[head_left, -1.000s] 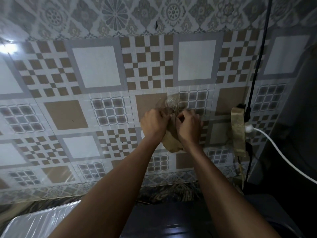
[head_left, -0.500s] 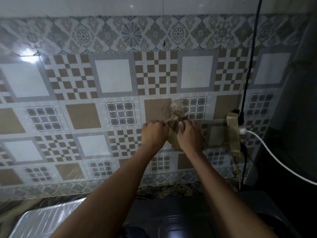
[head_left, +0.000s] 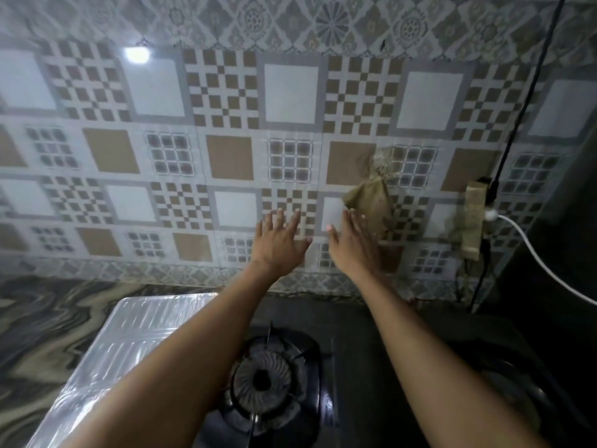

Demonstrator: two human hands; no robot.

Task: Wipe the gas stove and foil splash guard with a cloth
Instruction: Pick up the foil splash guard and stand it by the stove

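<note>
1. Left arm reaching in from 7 o'clock toward the tiled wall, forearm bare and nearly straight, passing above the burner.
2. Left hand back-up near the middle of the view, fingers straight and spread, thumb out toward 3 o'clock, holding nothing.
3. Right arm coming in from 5 o'clock, also bare and extended, angled slightly toward 11 o'clock.
4. Right hand back-up just beside the left hand, at its 3 o'clock; fingers stretched out and loose, blurred, gripping nothing.
5. Brown cloth hanging against the wall at 1 o'clock from the right hand, bunched at the top. Lower-left corner just beside the right fingertips; impossible to tell through the blur whether touching.
6. Black gas stove on the desk at 6 o'clock, under both forearms. Round burner with its pan support partly hidden by the left forearm.
7. Foil splash guard, shiny and ribbed, lying at 9 o'clock of the stove, its near edge covered by the left arm.
8. Marbled grey-and-tan desk surface showing at 8 o'clock, beyond the foil.
9. At 3 o'clock from the cloth, a brown taped-over fitting on the wall, with a black cable running up toward 1 o'clock and a white cable curving down toward 4 o'clock.
</note>
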